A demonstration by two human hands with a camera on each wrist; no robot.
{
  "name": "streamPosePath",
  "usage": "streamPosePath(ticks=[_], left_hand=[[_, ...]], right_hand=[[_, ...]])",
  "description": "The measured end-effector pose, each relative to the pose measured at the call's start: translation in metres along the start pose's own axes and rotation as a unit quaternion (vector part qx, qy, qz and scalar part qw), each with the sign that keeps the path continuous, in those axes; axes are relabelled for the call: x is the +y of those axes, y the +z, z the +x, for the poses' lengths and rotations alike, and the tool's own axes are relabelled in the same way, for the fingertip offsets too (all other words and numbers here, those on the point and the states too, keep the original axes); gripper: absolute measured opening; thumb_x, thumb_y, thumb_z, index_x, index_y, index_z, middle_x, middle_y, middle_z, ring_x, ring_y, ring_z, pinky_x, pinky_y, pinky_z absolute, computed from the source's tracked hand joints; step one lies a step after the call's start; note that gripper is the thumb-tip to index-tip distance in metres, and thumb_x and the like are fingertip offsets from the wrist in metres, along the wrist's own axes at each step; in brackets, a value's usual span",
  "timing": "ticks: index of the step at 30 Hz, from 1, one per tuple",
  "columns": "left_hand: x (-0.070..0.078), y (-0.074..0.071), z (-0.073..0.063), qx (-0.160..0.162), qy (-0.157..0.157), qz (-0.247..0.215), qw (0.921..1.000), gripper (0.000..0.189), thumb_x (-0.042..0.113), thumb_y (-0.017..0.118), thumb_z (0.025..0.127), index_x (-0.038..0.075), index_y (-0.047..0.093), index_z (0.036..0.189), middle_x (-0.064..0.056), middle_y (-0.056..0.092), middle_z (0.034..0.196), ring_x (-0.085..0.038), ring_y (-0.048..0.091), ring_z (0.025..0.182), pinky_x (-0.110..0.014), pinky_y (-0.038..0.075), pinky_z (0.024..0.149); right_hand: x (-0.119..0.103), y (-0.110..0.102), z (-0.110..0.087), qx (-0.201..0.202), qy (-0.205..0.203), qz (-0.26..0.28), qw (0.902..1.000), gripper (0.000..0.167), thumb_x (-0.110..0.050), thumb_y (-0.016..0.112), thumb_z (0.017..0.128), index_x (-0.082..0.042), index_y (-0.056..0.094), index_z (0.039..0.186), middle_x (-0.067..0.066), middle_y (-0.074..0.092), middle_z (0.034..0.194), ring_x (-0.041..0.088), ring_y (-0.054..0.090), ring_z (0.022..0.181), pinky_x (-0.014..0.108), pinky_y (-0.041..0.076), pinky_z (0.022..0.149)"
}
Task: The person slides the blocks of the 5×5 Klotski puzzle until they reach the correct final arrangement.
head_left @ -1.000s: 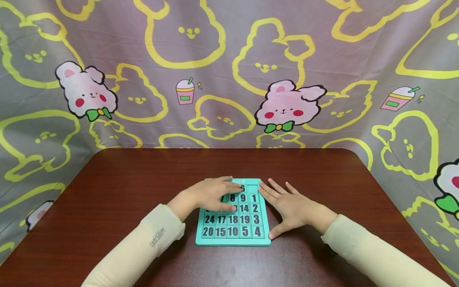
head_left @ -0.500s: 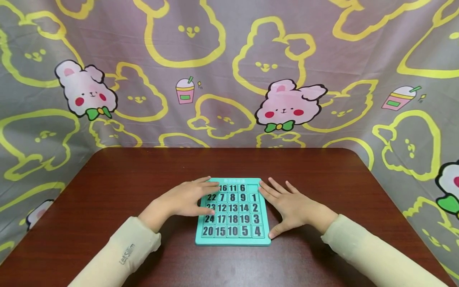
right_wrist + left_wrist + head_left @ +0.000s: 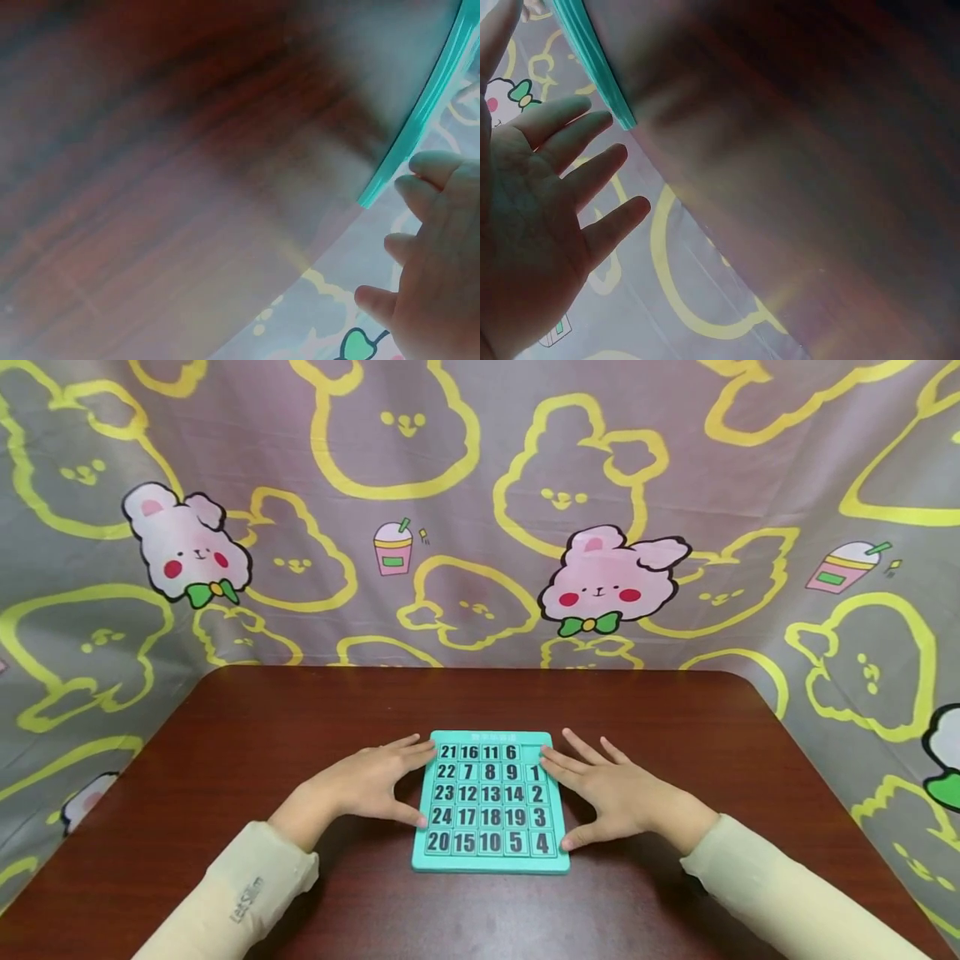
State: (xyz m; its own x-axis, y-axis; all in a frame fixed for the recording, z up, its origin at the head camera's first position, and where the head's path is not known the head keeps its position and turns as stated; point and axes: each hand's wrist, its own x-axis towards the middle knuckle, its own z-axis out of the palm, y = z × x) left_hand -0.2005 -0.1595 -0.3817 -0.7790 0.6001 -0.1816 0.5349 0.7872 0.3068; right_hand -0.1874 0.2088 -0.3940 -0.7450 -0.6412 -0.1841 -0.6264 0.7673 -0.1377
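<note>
A turquoise number slide puzzle (image 3: 491, 863) lies flat on the table. Its square tiles carry black numbers, with the top row reading 21, 16, 11, 6 and a vacant slot (image 3: 531, 751) at the top right corner. Along the puzzle's left edge rests my left hand (image 3: 366, 783), its fingers spread and the thumb lower down. My right hand (image 3: 617, 791) touches the opposite edge, fingers extended and thumb near the lower right corner. Each wrist view shows the puzzle's side edge (image 3: 592, 64) beside outstretched fingers; the tiles are not visible there.
A dark reddish-brown wooden table (image 3: 315, 710) carries the puzzle. Behind it and at both sides hangs a grey curtain (image 3: 465, 460) printed with yellow outlines, pink rabbits and drink cups.
My left hand has moved left, off the tiles to the puzzle's left edge, uncovering the left-hand numbers. My right hand stays at the right edge. The view has shifted slightly.
</note>
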Motion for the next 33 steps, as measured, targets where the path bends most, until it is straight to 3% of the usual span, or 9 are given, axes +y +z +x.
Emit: streamPosePath(ticks=[10, 21, 33], left_hand=[[-0.003, 0.003, 0.000, -0.013, -0.017, -0.011, 0.9997, 0.105, 0.062, 0.080, 0.073, 0.014, 0.036, 0.155, -0.003, 0.029, 0.164, -0.030, 0.019, 0.154, -0.064, 0.029, 0.114], [-0.005, 0.005, 0.001, -0.021, -0.015, -0.005, 0.9997, 0.110, 0.063, 0.080, 0.071, 0.013, 0.032, 0.156, -0.002, 0.022, 0.166, -0.031, 0.018, 0.154, -0.064, 0.030, 0.113], [-0.001, 0.002, 0.000, -0.028, -0.027, -0.016, 0.9991, 0.110, 0.061, 0.082, 0.070, 0.013, 0.033, 0.156, 0.001, 0.021, 0.167, -0.032, 0.020, 0.153, -0.062, 0.031, 0.114]], right_hand=[[-0.006, -0.004, -0.011, 0.025, -0.019, -0.006, 0.9995, 0.095, -0.077, 0.055, 0.083, -0.022, 0.033, 0.157, -0.005, 0.026, 0.165, 0.036, 0.002, 0.155, 0.071, 0.013, 0.116], [-0.006, -0.001, -0.008, 0.025, -0.033, -0.001, 0.9991, 0.093, -0.079, 0.051, 0.083, -0.023, 0.036, 0.156, -0.006, 0.028, 0.164, 0.037, 0.002, 0.155, 0.071, 0.013, 0.116], [-0.002, -0.001, -0.001, 0.013, -0.020, 0.017, 0.9996, 0.093, -0.079, 0.051, 0.083, -0.024, 0.033, 0.157, -0.007, 0.026, 0.165, 0.038, -0.002, 0.155, 0.072, 0.009, 0.116]])
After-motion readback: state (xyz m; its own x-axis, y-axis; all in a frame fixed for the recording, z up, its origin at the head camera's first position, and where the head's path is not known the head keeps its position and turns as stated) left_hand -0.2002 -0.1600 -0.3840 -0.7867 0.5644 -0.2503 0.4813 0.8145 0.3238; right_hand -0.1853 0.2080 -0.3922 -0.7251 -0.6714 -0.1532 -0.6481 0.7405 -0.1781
